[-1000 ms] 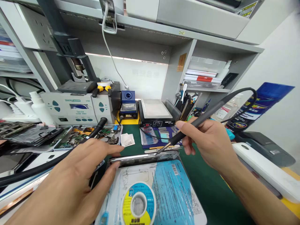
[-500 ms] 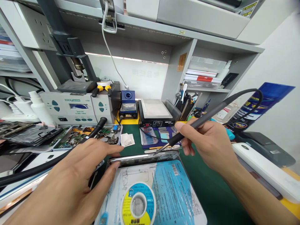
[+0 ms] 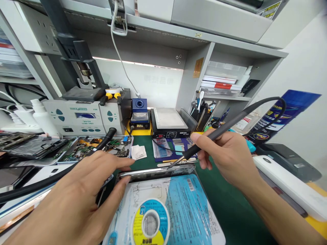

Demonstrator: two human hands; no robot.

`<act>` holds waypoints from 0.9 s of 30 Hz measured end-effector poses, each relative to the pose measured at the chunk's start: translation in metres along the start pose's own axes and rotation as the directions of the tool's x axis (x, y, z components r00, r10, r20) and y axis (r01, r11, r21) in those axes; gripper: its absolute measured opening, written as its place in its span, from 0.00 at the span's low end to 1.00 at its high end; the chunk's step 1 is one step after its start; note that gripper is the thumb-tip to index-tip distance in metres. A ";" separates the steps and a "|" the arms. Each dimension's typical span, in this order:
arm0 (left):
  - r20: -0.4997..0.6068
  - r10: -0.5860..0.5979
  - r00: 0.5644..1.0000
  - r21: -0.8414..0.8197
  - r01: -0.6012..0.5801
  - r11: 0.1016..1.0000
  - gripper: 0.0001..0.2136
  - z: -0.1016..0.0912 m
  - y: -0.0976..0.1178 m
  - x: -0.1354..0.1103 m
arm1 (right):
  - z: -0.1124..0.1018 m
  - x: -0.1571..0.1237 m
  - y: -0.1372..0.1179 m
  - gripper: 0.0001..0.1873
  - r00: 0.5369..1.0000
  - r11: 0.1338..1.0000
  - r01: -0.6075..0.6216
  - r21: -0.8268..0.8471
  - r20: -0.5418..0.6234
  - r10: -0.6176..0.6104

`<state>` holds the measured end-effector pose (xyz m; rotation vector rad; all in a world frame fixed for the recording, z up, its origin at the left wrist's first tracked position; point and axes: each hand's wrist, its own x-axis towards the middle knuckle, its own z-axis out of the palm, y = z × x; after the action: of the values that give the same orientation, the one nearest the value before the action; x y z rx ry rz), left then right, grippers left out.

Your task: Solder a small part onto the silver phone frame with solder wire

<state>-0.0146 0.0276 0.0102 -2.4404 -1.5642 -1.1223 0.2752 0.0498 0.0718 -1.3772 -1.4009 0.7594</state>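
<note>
Head view: here we are at the bench, two bare hands out front over a green mat (image 3: 237, 217).
Left hand: the left hand (image 3: 84, 183) has the near end of it, thumb on this side, forefinger at the far side, pinching the slim metal frame (image 3: 150, 173) by its left end.
Frame: up on its narrow edge between the two hands, running from the left fingertips towards the right hand.
Right hand: over on the other side, the right hand (image 3: 230, 153) is wrapped pen-style around the iron (image 3: 212, 139), fingers closed, handle sloping up and away to the right.
Iron tip: right down at the frame's top edge, between the hands; whether it actually touches, I can't tell.
Box: a blue-and-white box (image 3: 199, 217) lies flat below and between the hands, frame at its far edge.
Spool: yellow and blue, the spool (image 3: 164, 217) sits on that box, to the right of the left thumb.
Hose: the black hose (image 3: 108, 135) crosses just beyond the left knuckles.
Tray: full of circuit boards, the tray (image 3: 132, 146) is past the left hand.
Tissue: a white tissue (image 3: 139, 152) lies just beyond the left fingertips.
Can: the blue can (image 3: 276, 119) leans beyond the right hand, off to its right.
</note>
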 end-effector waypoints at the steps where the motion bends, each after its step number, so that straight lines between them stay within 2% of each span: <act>1: -0.009 -0.001 1.000 -0.007 0.001 1.000 0.17 0.001 0.001 0.001 | 0.000 0.000 0.000 0.25 1.000 1.000 0.002 -0.007 -0.001 -0.002; 8: -0.021 0.009 1.000 0.013 -0.009 1.000 0.16 0.000 -0.001 0.000 | 0.001 -0.003 -0.004 0.26 0.999 0.998 0.002 -0.060 -0.033 -0.004; 14: 0.025 0.079 0.997 0.109 -0.081 0.991 0.11 -0.002 -0.006 -0.006 | 0.001 -0.002 -0.003 0.26 0.999 0.999 -0.001 -0.052 -0.035 -0.001; 20: 0.072 0.078 0.994 0.101 -0.085 0.991 0.09 -0.005 -0.002 -0.005 | 0.001 -0.002 -0.002 0.26 0.999 0.999 0.009 -0.037 -0.041 -0.011; 27: 0.073 0.082 0.994 0.094 -0.088 0.992 0.09 -0.006 -0.002 -0.004 | 0.000 -0.002 -0.003 0.27 0.999 0.999 0.016 -0.040 -0.038 -0.017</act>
<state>-0.0205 0.0237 0.0117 -2.4804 -1.4789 -0.9361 0.2733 0.0471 0.0743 -1.4021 -1.4025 0.6941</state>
